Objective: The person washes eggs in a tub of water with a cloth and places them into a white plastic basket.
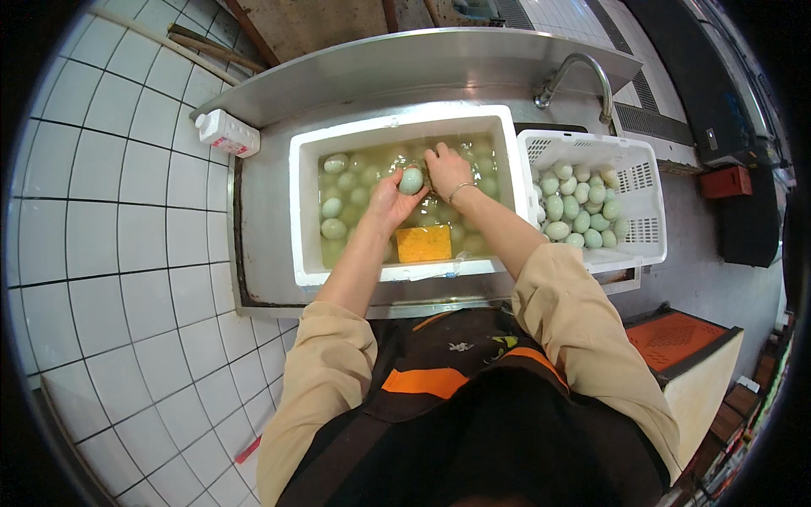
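A white foam box (405, 272) full of cloudy water holds many pale green eggs, some submerged and some at the surface. My left hand (391, 199) grips one pale blue-green egg (411, 181) above the water, near the middle of the box. Just right of it is my right hand (447, 170), fingers bent and pointing down at the water; what lies under its fingertips is hidden. An orange-yellow sponge (424, 244) floats by the near wall of the box. To the right, a white perforated plastic basket (640, 184) contains many more pale green eggs (581, 222).
The box stands in a stainless steel sink (263, 209). A curved metal faucet (586, 60) rises behind the basket. At the back left lies a white plastic bottle (231, 133) beside the tiled wall (95, 171). An orange-topped stand (675, 339) is at the lower right.
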`<action>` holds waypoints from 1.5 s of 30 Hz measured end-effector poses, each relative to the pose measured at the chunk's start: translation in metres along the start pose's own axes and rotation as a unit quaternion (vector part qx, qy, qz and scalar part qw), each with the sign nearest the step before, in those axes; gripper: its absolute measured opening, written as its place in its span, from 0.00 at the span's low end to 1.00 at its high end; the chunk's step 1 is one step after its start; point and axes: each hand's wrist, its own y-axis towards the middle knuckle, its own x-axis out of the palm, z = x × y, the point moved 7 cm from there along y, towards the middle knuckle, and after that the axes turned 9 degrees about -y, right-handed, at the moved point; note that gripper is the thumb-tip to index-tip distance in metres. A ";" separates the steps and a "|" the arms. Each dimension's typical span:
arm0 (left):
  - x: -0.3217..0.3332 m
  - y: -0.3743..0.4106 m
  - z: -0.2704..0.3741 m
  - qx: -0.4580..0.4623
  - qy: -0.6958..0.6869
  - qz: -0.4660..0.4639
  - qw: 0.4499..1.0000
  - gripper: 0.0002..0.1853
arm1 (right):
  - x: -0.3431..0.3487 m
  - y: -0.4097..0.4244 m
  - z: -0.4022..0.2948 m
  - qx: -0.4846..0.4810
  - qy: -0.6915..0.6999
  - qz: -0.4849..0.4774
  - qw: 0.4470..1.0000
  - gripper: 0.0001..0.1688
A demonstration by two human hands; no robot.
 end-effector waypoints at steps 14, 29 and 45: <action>-0.020 0.025 0.008 -0.095 -0.160 -0.090 0.978 0.13 | -0.050 -0.033 -0.057 -0.057 0.193 0.079 0.976 0.12; -0.019 0.024 0.006 -0.048 -0.135 -0.028 0.989 0.12 | -0.038 -0.013 -0.056 -0.053 0.163 0.144 0.975 0.12; -0.012 0.000 0.010 0.026 -0.073 0.151 0.985 0.19 | -0.001 -0.003 0.004 0.062 0.089 0.087 0.990 0.09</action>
